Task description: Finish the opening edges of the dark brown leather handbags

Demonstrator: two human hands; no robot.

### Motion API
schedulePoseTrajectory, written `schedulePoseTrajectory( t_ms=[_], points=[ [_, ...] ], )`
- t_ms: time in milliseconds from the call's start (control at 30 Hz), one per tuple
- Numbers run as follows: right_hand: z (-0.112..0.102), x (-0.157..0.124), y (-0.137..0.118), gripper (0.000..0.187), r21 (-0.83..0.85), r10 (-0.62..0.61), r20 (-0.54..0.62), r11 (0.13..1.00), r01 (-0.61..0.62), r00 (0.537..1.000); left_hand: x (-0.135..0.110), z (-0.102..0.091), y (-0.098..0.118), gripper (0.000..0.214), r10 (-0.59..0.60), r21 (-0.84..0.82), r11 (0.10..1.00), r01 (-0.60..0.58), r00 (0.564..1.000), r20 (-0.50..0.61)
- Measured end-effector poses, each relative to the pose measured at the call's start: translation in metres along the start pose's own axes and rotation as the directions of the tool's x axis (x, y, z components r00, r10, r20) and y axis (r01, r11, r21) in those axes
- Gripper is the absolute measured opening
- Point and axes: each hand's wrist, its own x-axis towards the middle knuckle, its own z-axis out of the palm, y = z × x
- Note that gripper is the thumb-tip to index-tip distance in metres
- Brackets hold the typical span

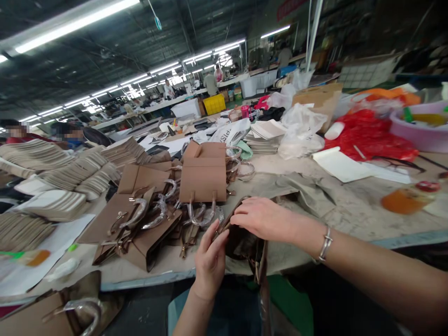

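Note:
At the table's near edge both my hands hold a dark brown bag (245, 245). My left hand (209, 261) grips its left side, fingers curled around the edge. My right hand (262, 218), with a silver bracelet on the wrist, lies over the bag's top with fingers bent onto its rim. Just left of the bag lies a heap of tan handbags (147, 224) with plastic-wrapped handles. A tan bag (203, 175) stands behind the heap.
Stacks of flat tan pieces (52, 172) fill the table's left. White bags (301, 128), red plastic (367, 135), a white sheet (341, 163) and an orange tub (402, 200) lie to the right. Other people stand at far benches. Another tan bag (59, 310) lies at the lower left.

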Motion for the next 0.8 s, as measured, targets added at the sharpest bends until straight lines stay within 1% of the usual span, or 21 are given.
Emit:
schedulePoseTrajectory(
  t_ms=[100,200,300,433,600,700,800],
  points=[
    [0.001,-0.001,0.003,0.018,0.023,0.001,0.015,1.000,-0.001,1.000,-0.001,0.001,-0.001,0.043,-0.015,0.009,1.000,0.015,1.000,-0.002],
    [0.002,0.000,0.006,0.019,0.047,-0.024,0.034,0.999,0.023,0.999,0.002,0.002,0.000,0.045,-0.026,0.008,1.000,0.026,1.000,-0.016],
    [0.004,0.001,0.009,0.018,0.043,-0.034,0.048,0.999,0.032,0.998,0.005,0.002,0.002,0.043,-0.021,0.017,1.000,0.021,1.000,-0.004],
    [0.007,-0.001,0.009,0.018,0.047,-0.006,0.045,0.999,0.004,0.999,0.009,0.001,0.006,0.041,-0.037,0.029,0.999,0.036,0.999,0.005],
    [0.005,-0.005,0.008,0.018,0.049,0.009,0.050,0.999,-0.011,0.999,0.014,0.002,0.009,0.034,-0.053,0.003,0.999,0.053,0.998,0.025],
    [0.005,-0.007,0.008,0.018,0.041,0.018,0.068,0.999,-0.020,0.997,0.015,0.004,0.009,0.033,-0.060,-0.011,0.998,0.061,0.997,0.046],
    [0.005,-0.009,0.009,0.019,0.037,0.017,0.074,0.999,-0.020,0.997,0.014,0.006,0.009,0.032,-0.056,-0.019,0.998,0.056,0.998,0.037]
  ],
)
